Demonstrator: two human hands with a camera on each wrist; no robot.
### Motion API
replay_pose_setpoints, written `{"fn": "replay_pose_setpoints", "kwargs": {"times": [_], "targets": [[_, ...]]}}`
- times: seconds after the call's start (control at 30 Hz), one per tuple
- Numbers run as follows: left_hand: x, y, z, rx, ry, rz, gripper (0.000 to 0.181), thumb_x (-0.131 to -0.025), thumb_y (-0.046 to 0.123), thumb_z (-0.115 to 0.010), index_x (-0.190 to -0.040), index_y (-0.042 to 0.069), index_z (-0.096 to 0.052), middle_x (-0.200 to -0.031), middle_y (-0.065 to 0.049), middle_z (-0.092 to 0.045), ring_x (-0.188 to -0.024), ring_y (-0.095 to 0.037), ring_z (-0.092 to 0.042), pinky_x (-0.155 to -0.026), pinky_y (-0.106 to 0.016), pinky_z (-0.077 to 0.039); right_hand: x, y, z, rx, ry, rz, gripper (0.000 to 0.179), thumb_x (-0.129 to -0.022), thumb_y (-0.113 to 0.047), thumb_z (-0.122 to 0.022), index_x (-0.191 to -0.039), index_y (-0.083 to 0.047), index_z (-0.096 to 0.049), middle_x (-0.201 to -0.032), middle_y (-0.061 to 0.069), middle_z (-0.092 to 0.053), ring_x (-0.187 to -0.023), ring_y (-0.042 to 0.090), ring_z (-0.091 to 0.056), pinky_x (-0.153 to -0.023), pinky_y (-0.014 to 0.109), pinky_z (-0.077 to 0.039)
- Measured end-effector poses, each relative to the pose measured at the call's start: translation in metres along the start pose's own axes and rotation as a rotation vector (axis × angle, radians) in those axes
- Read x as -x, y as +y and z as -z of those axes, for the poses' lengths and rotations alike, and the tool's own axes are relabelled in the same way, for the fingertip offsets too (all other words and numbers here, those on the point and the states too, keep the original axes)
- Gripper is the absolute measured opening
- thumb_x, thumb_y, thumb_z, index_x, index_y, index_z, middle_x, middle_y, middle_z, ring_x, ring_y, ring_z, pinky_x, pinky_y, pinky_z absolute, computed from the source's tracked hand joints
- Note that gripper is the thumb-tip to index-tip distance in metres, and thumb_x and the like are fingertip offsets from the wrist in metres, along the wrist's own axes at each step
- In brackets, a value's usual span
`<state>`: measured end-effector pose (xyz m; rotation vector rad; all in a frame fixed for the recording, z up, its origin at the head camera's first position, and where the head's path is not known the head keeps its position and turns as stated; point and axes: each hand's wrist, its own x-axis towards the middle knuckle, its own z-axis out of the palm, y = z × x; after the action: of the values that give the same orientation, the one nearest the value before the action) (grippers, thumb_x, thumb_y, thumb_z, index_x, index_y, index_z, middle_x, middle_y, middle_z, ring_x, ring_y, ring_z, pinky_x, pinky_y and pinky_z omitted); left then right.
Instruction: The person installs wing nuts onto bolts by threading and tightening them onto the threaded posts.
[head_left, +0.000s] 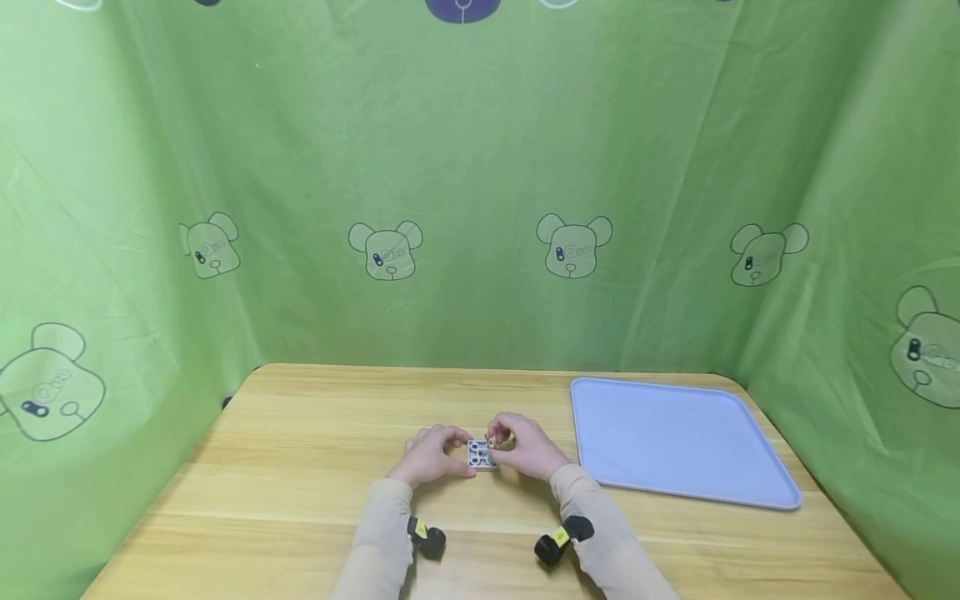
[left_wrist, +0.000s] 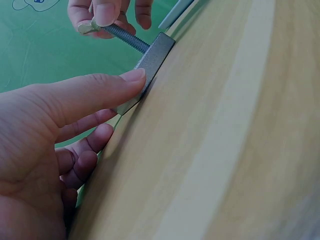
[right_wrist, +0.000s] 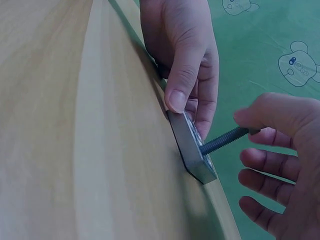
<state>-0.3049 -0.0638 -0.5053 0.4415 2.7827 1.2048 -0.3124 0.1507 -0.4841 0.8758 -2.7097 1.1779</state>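
Note:
A small grey metal block (head_left: 480, 464) with round recesses in its top lies flat on the wooden table. My left hand (head_left: 429, 457) grips it from the left, thumb on the near edge. Above its right part, my right hand (head_left: 534, 452) pinches the upper end of a threaded bolt (right_wrist: 223, 140) between thumb and index finger; the other fingers are spread apart. The bolt stands tilted, its lower end meeting the block's top. How deep it sits in a hole cannot be told. In the left wrist view, a pale, flattened piece shows at the bolt's pinched end.
A light blue rectangular tray (head_left: 682, 442) lies at the right of the wooden table (head_left: 300, 475). Green cloth (head_left: 480, 150) printed with bear heads hangs behind the table and along both sides. Black wrist cameras (head_left: 429, 540) sit on both forearms, near the tabletop.

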Motion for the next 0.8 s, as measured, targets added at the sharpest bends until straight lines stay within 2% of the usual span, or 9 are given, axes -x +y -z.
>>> {"fn": "replay_pose_setpoints", "kwargs": {"times": [0.17,0.27,0.37,0.5,0.63,0.8], "targets": [[0.0,0.0,0.0,-0.002,-0.002,-0.003,0.055,-0.066,0.036,-0.085,-0.115,0.021,-0.068,-0.112,-0.001,-0.066,-0.104,-0.021,-0.05,-0.092,-0.047,-0.03,0.001,0.002,0.007,-0.121,-0.066,-0.015,0.039,-0.082,-0.016,-0.072,-0.118,-0.006,-0.06,-0.097,0.003,-0.065,-0.095,0.022,-0.06,-0.087,0.042,-0.048],[0.0,0.001,0.0,0.001,-0.003,0.0,0.055,-0.065,0.035,-0.085,-0.115,0.021,-0.068,-0.111,-0.001,-0.066,-0.104,-0.02,-0.049,-0.092,-0.047,-0.03,0.002,0.006,0.011,-0.195,-0.105,-0.028,0.041,-0.087,-0.017,-0.066,-0.126,-0.008,-0.057,-0.107,0.007,-0.067,-0.103,0.022,-0.059,-0.088,0.039,-0.046],[0.0,0.001,0.0,0.006,-0.003,0.005,0.054,-0.065,0.036,-0.085,-0.115,0.022,-0.068,-0.111,0.0,-0.065,-0.103,-0.02,-0.049,-0.092,-0.047,-0.03,0.002,0.012,0.014,-0.257,-0.145,-0.028,0.038,-0.091,-0.015,-0.06,-0.128,-0.011,-0.057,-0.115,0.01,-0.067,-0.11,0.025,-0.058,-0.091,0.039,-0.044],[0.0,0.001,0.001,0.014,-0.003,0.008,0.054,-0.065,0.036,-0.085,-0.115,0.023,-0.068,-0.111,0.001,-0.066,-0.103,-0.019,-0.049,-0.093,-0.047,-0.03,0.002,0.018,0.015,-0.307,-0.195,-0.012,0.036,-0.092,-0.011,-0.058,-0.128,-0.011,-0.059,-0.123,0.014,-0.065,-0.117,0.033,-0.056,-0.098,0.047,-0.042],[0.0,-0.001,0.0,0.015,0.001,0.0,0.054,-0.065,0.036,-0.085,-0.114,0.023,-0.068,-0.111,0.0,-0.066,-0.103,-0.019,-0.049,-0.093,-0.048,-0.03,0.002,0.019,0.016,-0.329,-0.227,0.007,0.036,-0.093,-0.009,-0.057,-0.128,-0.007,-0.06,-0.125,0.016,-0.063,-0.119,0.037,-0.055,-0.099,0.049,-0.042],[-0.001,-0.002,-0.001,0.012,0.003,-0.003,0.054,-0.065,0.037,-0.086,-0.114,0.023,-0.068,-0.11,0.001,-0.066,-0.102,-0.019,-0.049,-0.092,-0.047,-0.03,0.003,0.019,0.015,-0.328,-0.228,-0.013,0.035,-0.094,-0.008,-0.055,-0.129,-0.006,-0.06,-0.127,0.017,-0.063,-0.12,0.036,-0.055,-0.099,0.05,-0.042]]}}
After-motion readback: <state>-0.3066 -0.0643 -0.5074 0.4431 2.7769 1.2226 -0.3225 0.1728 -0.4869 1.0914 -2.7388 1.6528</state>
